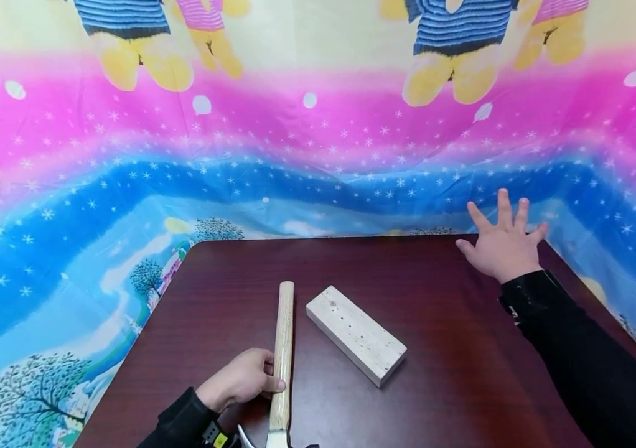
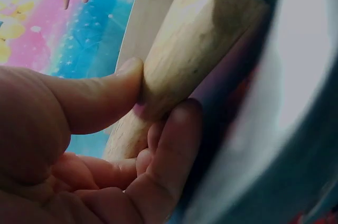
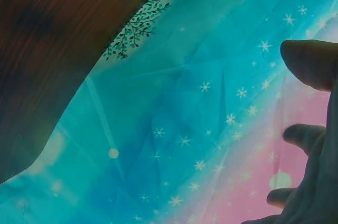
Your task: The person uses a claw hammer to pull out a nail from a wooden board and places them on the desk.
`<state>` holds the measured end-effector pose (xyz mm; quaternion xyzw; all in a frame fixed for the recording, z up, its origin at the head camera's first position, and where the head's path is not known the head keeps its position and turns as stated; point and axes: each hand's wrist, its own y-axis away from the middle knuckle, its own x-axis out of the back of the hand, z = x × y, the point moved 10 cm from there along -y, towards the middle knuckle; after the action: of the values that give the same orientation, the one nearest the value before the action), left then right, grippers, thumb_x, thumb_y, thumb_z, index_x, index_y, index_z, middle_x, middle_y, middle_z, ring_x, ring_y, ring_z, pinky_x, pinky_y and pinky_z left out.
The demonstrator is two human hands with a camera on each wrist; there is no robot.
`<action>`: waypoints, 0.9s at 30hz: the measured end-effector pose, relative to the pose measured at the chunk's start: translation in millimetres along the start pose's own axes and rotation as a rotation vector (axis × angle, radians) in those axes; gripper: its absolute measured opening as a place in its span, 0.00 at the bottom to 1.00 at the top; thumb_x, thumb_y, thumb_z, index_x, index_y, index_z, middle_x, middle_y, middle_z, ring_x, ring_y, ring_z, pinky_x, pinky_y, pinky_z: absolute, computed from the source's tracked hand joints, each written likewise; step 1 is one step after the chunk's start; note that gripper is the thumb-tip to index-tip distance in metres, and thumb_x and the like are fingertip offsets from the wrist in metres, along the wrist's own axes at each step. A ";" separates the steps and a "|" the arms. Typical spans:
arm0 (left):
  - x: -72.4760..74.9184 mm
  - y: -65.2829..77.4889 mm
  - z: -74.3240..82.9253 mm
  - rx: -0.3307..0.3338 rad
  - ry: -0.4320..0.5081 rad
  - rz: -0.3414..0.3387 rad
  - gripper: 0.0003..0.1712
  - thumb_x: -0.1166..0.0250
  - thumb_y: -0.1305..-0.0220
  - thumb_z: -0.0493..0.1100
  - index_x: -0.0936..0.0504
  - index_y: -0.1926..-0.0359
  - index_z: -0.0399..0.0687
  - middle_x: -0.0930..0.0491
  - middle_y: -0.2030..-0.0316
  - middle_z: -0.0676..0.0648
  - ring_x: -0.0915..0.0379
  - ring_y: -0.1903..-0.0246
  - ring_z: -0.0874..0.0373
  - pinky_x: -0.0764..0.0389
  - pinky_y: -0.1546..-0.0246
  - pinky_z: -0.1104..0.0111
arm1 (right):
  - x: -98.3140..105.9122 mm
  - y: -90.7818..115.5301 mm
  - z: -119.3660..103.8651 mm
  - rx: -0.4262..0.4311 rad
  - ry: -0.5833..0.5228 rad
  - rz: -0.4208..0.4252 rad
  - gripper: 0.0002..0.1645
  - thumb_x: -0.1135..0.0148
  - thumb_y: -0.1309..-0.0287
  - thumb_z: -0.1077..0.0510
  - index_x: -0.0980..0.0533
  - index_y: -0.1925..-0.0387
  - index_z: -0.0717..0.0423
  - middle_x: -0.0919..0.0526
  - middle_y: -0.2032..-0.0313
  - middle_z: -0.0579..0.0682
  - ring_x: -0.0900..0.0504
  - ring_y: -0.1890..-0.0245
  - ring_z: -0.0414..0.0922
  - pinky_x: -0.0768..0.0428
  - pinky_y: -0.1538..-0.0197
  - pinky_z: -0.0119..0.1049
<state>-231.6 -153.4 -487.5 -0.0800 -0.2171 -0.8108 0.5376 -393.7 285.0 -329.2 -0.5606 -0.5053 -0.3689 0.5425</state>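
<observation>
A hammer (image 1: 284, 336) with a pale wooden handle points away from me on the table, its metal head cut off by the bottom edge of the head view. My left hand (image 1: 245, 378) pinches the handle near the head, thumb on one side and fingers curled beneath. In the left wrist view the thumb and fingers close round the handle (image 2: 185, 44). My right hand (image 1: 505, 246) is spread wide near the table's far right corner and holds nothing. To the right of the hammer a rectangular wooden block (image 1: 357, 336) lies flat and slanted.
The dark reddish-brown table (image 1: 463, 373) carries the block and hammer. Behind it and along both sides hangs a printed curtain (image 1: 318, 137) with snowflakes, trees and bear figures, close to the table's far edge.
</observation>
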 end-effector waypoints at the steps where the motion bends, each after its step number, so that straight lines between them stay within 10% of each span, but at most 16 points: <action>1: -0.2 0.3 -0.5 0.006 -0.005 -0.004 0.11 0.29 0.45 0.26 0.25 0.67 0.31 0.22 0.74 0.44 0.19 0.74 0.52 0.15 0.72 0.60 | -0.6 0.0 -0.1 0.001 -0.002 -0.003 0.51 0.52 0.32 0.30 0.60 0.20 0.44 0.85 0.28 0.64 0.90 0.34 0.68 0.77 0.49 0.83; 13: 7.4 -4.3 18.4 0.017 -0.430 0.044 0.22 0.22 0.48 0.37 0.32 0.74 0.42 0.28 0.79 0.46 0.25 0.85 0.54 0.24 0.82 0.65 | -8.8 4.5 2.8 -0.014 -0.021 -0.046 0.49 0.52 0.31 0.31 0.52 0.21 0.51 0.83 0.28 0.67 0.89 0.34 0.69 0.81 0.49 0.80; 27: 35.9 -21.8 54.9 0.038 -1.015 0.028 0.17 0.26 0.46 0.46 0.25 0.82 0.50 0.28 0.80 0.51 0.34 0.78 0.56 0.26 0.69 0.59 | -23.1 3.0 12.6 -0.030 0.003 -0.125 0.50 0.53 0.32 0.29 0.50 0.21 0.53 0.81 0.27 0.67 0.89 0.36 0.72 0.83 0.52 0.80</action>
<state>-271.8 -152.2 -431.2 -0.4568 -0.4647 -0.6586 0.3765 -397.5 293.9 -353.8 -0.5353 -0.5332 -0.4103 0.5107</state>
